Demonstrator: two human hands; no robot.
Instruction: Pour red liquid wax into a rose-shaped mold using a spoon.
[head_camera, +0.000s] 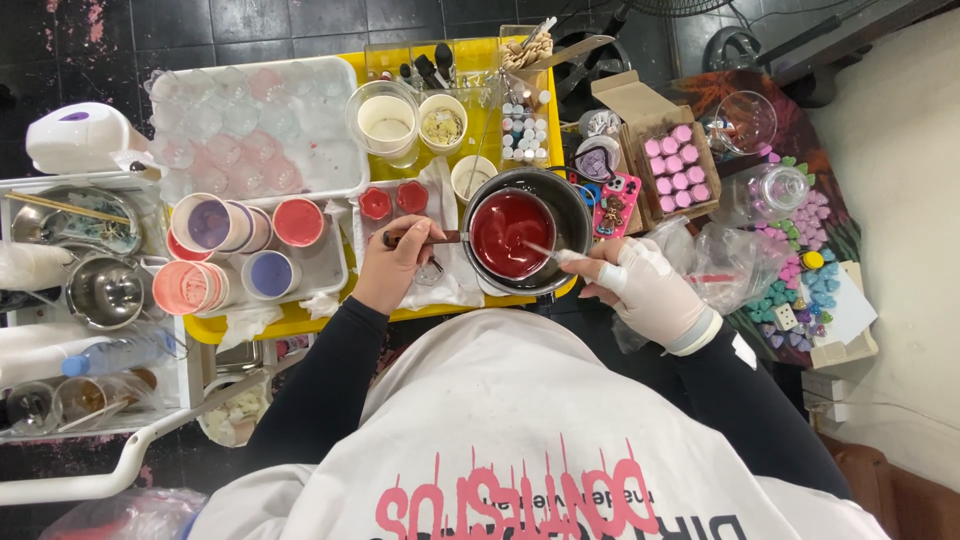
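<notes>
Nearest the camera is the person's white printed shirt (520, 440), with black sleeves running forward to both hands over a yellow tray (300, 322). Left hand (395, 265) is closed round the dark handle (440, 238) of a small pan (512, 234) full of glossy red liquid, which sits inside a larger dark pot (572, 215) at the near edge of the tray. Right hand (650, 285), in a pale glove, pinches a thin stick (545, 250) whose tip dips into the red liquid; the fingers are curled tight on it.

Judging from this, the red mix looks fully liquid and is being stirred, so the melting seems done. Just left of the pan, on a white cloth (440, 275), stand two small red moulds (393, 201) that appear already filled. Further left, several cups (240, 250) hold pink, coral and lilac colour, and a clear tray of round cavities (260, 130) behind them looks pale, its filling hard to tell. To the right a cardboard box (670, 165) holds rows of finished pink pieces, and heaps of small coloured shapes (800, 270) lie beyond. Most of the red batch is still in the pan, so pouring seems largely left to do
</notes>
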